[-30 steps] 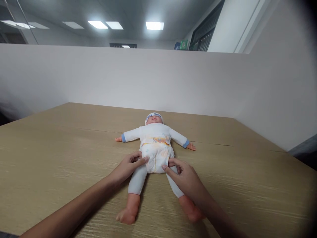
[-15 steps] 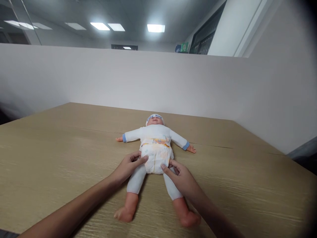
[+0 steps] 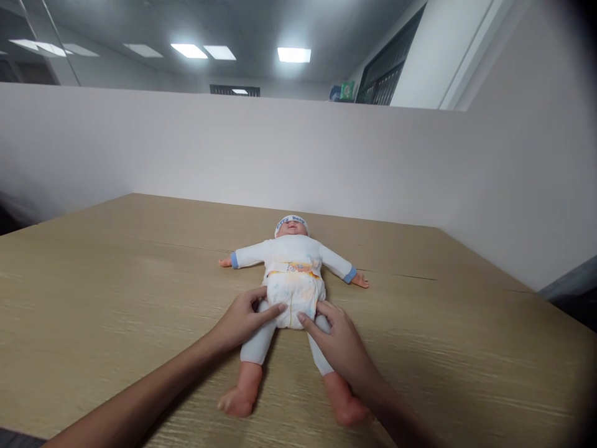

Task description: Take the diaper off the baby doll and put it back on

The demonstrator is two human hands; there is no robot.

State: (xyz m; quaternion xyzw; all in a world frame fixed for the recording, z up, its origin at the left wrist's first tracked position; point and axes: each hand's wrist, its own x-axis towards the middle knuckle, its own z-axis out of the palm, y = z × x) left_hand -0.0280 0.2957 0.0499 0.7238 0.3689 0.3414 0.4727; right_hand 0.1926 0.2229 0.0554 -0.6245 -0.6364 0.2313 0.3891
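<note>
A baby doll in a white suit with blue cuffs lies on its back, arms spread and bare feet toward me. Around its hips is a white diaper with an orange printed waistband. My left hand grips the diaper's leg edge on the left, thumb on the front and fingers partly hidden at the side. On the other side my right hand pinches the right leg edge, its thumb on the lower front. Both thumbs point inward, apart from each other.
The doll rests on a wide wooden table with a thin seam across it. A pale partition wall rises behind the table. Beyond it are lit ceiling panels and a green package.
Both thumbs have shifted inward over the diaper's lower front, closer together. The doll's leg on the right has moved slightly inward; its body stays in place.
</note>
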